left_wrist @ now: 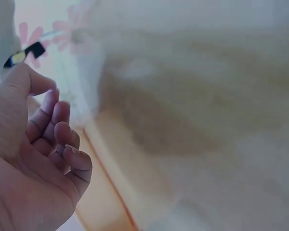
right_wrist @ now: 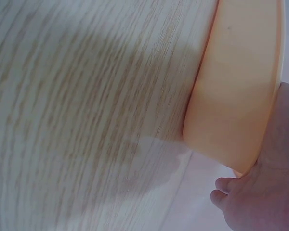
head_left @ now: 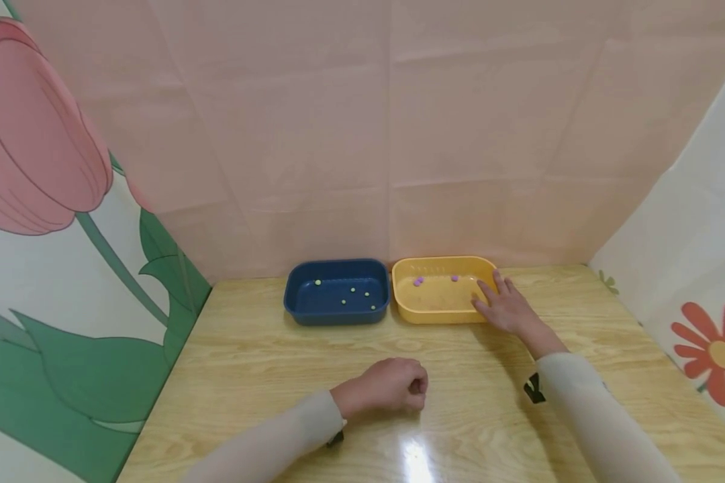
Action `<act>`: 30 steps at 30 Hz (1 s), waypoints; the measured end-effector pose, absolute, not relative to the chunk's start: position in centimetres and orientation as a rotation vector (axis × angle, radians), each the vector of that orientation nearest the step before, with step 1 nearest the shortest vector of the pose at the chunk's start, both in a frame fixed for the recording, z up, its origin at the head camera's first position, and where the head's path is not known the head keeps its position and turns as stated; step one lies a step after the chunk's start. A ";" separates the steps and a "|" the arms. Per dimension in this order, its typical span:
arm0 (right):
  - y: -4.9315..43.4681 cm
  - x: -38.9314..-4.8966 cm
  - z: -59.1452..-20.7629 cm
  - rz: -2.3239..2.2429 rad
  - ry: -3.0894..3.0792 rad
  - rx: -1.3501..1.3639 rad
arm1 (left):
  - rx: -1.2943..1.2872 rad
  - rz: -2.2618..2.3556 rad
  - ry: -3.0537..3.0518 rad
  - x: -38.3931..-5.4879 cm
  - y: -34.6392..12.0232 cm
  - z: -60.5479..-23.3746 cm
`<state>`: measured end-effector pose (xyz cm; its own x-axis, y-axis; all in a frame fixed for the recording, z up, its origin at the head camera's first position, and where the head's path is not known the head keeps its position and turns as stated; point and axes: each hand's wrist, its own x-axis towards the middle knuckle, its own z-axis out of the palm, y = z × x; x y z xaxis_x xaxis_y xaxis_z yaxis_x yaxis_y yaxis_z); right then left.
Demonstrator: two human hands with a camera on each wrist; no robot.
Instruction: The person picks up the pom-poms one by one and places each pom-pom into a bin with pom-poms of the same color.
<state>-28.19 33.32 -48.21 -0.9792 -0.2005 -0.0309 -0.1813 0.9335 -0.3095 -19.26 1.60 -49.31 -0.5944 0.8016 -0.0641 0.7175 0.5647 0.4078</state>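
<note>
My right hand (head_left: pixel 507 310) is at the right end of a yellow tray (head_left: pixel 441 317), its fingers spread and fairly straight over the rim. Some fingers reach over the inside, others beyond the end wall. In the right wrist view this hand (right_wrist: pixel 267 192) overlaps the tray wall (right_wrist: pixel 231 101), with two fingertips showing past its end. Small purple pieces (head_left: pixel 419 281) lie in the yellow tray, apart from the fingers. My left hand (head_left: pixel 393 384) is over the table in front of the trays, fingers loosely curled. In the left wrist view its thumb meets the index finger; no held thing is discernible.
A dark blue tray (head_left: pixel 337 319) with several small pale green pieces (head_left: pixel 353 290) stands left of the yellow one. Both are on a wood-grain table (head_left: pixel 248 349), close to a pink cloth backdrop (head_left: pixel 290 168). Flower-printed sheets (head_left: pixel 658 268) border both sides.
</note>
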 end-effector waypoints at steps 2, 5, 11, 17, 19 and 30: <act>33.3 -28.2 -48.2 -0.473 3.031 -0.302 | 1.241 0.517 2.580 -19.8 1.6 -48.8; 33.3 -28.2 -48.2 -0.474 3.034 -0.305 | 1.210 0.546 2.614 -21.0 1.7 -48.2; 33.4 -28.3 -48.3 -0.486 3.018 -0.301 | 1.157 0.649 2.673 -22.9 1.7 -47.1; 33.2 -28.0 -48.1 -0.512 3.025 -0.288 | 1.122 0.743 2.695 -24.5 2.1 -46.6; 33.2 -27.9 -48.1 -0.517 3.030 -0.289 | 1.114 0.777 2.695 -25.0 2.3 -46.5; 33.4 -28.2 -48.4 -0.515 3.020 -0.285 | 1.030 0.938 2.692 -27.5 3.1 -46.0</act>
<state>-28.21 33.40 -48.36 -0.9808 -0.1923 -0.0322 -0.1708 0.9269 -0.3343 -27.54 3.14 -46.00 -0.7639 0.6356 0.1119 0.5674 0.5789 0.5855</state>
